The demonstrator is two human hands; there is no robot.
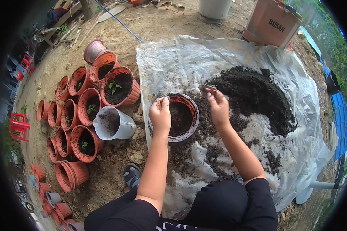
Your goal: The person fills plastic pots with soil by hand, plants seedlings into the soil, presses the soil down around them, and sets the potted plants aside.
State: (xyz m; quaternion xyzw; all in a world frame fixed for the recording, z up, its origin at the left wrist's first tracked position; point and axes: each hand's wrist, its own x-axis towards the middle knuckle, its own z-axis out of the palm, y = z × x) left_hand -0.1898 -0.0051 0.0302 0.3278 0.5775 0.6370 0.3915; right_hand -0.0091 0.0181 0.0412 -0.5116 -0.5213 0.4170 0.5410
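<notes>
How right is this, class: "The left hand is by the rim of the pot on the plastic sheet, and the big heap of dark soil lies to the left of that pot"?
Not quite: the heap of dark soil lies to the right of the pot, as the head view shows. The left hand is indeed by its rim, on the plastic sheet.

Left forearm point(153, 167): extended toward 12 o'clock
Left grip point(160, 116): curled, 9 o'clock of right
Right forearm point(241, 152): slanted toward 11 o'clock
Right grip point(219, 110): bent, loosely parted
</notes>
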